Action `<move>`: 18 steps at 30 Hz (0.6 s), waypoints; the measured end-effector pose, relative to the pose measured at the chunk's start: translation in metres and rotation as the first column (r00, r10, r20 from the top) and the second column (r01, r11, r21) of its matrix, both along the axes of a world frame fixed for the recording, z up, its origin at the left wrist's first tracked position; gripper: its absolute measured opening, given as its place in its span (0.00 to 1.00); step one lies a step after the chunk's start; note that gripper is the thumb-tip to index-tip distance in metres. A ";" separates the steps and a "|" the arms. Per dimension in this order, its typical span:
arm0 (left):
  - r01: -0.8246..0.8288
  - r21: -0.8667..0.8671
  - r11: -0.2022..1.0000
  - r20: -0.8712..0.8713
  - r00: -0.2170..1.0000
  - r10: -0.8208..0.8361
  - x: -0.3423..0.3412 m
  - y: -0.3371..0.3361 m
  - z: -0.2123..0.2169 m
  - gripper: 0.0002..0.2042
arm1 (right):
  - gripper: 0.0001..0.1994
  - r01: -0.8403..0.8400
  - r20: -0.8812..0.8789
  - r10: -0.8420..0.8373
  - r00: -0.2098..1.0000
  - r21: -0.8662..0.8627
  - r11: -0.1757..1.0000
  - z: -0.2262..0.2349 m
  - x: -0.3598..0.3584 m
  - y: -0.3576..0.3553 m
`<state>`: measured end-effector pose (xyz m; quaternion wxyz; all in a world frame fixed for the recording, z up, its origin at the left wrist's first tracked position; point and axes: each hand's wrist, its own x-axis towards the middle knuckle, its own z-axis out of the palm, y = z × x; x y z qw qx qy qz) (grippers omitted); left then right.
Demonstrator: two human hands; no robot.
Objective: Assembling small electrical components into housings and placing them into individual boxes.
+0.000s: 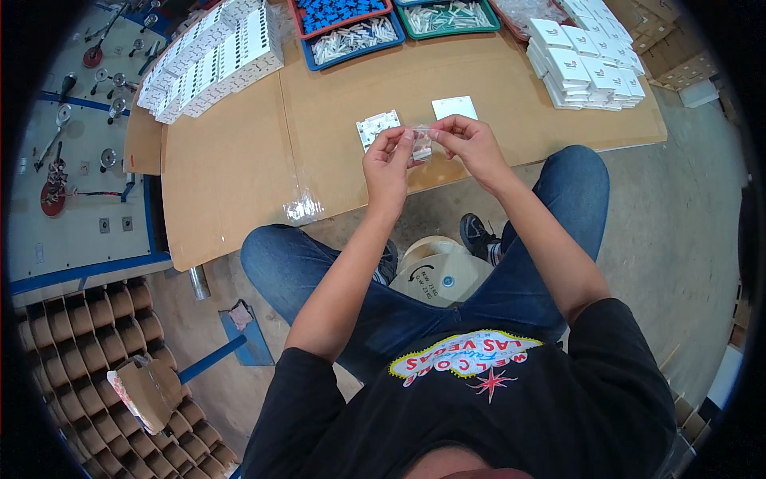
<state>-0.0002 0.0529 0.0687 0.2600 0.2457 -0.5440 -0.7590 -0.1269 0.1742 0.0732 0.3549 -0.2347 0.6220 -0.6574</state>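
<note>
A small clear plastic bag (421, 142) with pale bits inside is held up between my two hands, over the near edge of the cardboard-topped table. My left hand (388, 164) pinches one side of it between thumb and fingers. On the other side, my right hand (469, 146) grips the bag's upper corner with thumb and forefinger. Just beyond my left hand lies a white plastic part with cut-outs (377, 126), flat on the cardboard. A plain white square plate (454, 108) rests beyond my right hand.
Stacked white boxes (215, 68) stand at the far left, and white packets (586, 68) are piled far right. Between them are a red tray of blue pieces (339, 14), a blue tray (353, 41) and a green tray (451, 20) of small pale parts. Cardboard (239, 160) covers the table.
</note>
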 end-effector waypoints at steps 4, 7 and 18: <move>-0.015 0.006 1.000 0.012 1.000 0.014 0.000 0.000 0.000 0.09 | 0.06 -0.007 0.012 0.007 1.000 -0.017 1.000 -0.001 0.000 -0.001; -0.025 0.003 1.000 0.019 1.000 0.025 0.000 0.001 -0.001 0.08 | 0.06 -0.019 0.017 0.020 1.000 -0.023 1.000 -0.004 -0.001 -0.001; 0.014 -0.001 1.000 0.075 0.997 -0.014 0.001 0.002 0.006 0.07 | 0.05 -0.036 0.059 0.038 0.998 -0.040 0.999 0.000 0.001 0.000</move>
